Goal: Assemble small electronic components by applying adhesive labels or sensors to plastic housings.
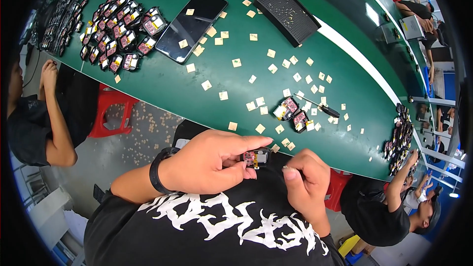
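Observation:
My left hand [202, 160] grips a small black electronic housing [261, 157] in front of my chest. Its face is uncovered, showing a pink-red circuit board beside a silver-grey part. To the right, apart from the housing, my right hand [309, 182] is pinched closed with thumb against forefinger. A tiny pale bit shows at those fingertips, too small to name. Just beyond my hands on the green table [172, 86], two more uncovered housings [287, 109] lie close together. A screwdriver [328, 111] with a black handle rests beside them.
Pale square stickers [236, 62] lie scattered across the table. A pile of similar housings [118, 29] and a black phone [192, 27] are at the left; a black tray [288, 15] stands at the back. Co-workers sit at both sides, with another dark pile [399, 138] far right.

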Available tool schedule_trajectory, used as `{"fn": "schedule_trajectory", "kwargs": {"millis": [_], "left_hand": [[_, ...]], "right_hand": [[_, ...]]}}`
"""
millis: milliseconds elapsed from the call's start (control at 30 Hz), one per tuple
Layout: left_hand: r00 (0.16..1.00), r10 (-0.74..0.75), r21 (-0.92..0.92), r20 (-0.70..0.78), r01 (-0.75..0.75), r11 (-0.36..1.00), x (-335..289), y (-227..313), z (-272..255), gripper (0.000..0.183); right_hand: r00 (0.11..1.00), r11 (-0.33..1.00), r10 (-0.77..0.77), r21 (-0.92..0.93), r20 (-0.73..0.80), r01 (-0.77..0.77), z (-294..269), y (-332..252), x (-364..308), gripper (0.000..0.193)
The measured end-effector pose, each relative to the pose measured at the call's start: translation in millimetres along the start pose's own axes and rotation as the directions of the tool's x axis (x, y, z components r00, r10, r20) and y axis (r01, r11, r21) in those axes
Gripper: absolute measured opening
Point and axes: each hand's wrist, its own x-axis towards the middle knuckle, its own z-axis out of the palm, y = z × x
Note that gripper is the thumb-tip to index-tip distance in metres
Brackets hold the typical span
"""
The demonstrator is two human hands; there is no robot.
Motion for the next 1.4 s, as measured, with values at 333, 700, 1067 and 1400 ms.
{"fn": "schedule_trajectory", "kwargs": {"millis": [333, 700, 1067, 1400], "left_hand": [[0.976, 0.22, 0.317, -0.002, -0.208, 0.926, -1, 2, -5, 0.061], [0.989, 0.146, 0.317, 0.004, -0.139, 0.938, -6, 2, -22, 0.059], [0.787, 0.23, 0.325, -0.573, -0.039, 0.945, -34, 16, -92, 0.03], [0.237, 0.588, 0.634, -0.774, 0.278, 0.722, -50, 53, -233, 0.024]], "right_hand": [[0.955, 0.857, -0.211, -0.431, 0.207, 0.283, -3, -16, 6, 0.03], [0.976, 0.84, -0.195, -0.498, 0.092, 0.215, 2, -11, 14, 0.026], [0.974, 0.718, -0.09, -0.691, -0.21, -0.083, -7, 40, 19, 0.052], [0.986, 0.737, -0.105, -0.676, -0.132, -0.012, -4, 57, 21, 0.05]]}}
